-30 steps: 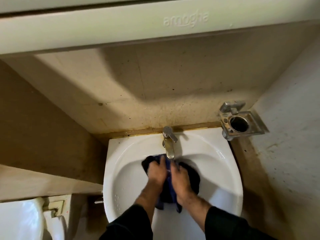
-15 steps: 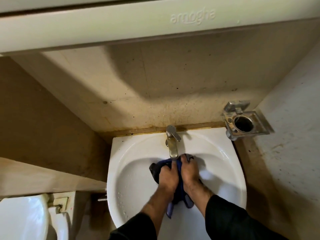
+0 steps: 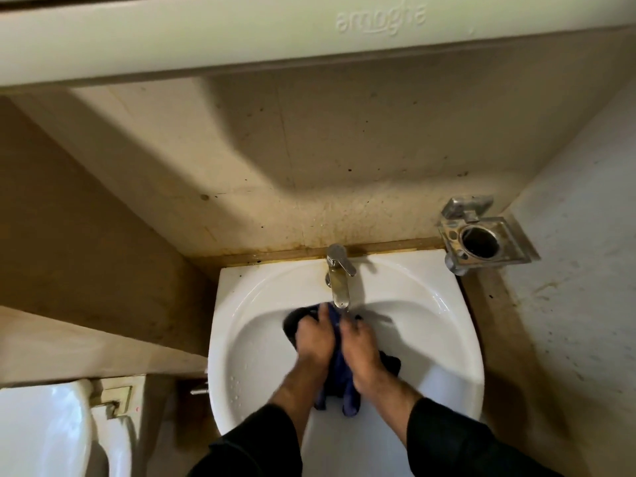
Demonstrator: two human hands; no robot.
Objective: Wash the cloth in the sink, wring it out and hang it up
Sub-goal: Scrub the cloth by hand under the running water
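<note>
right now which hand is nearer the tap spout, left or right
Right. The right hand has its fingertips almost directly under the tap spout; the left hand sits a little further left of it. Both grip the cloth.

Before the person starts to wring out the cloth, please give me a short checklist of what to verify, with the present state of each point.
1. Both hands hold the cloth: ok. The left hand and the right hand grip it between them.
2. Cloth is over the sink bowl, so drips fall inside: ok.
3. Cloth sits under the tap spout: ok.
4. Tap turned off: cannot tell; no clear stream is visible.
5. Cloth rinsed clean: cannot tell.
6. A place to hang the cloth is in view: not ok; only a metal holder shows on the wall.
</note>
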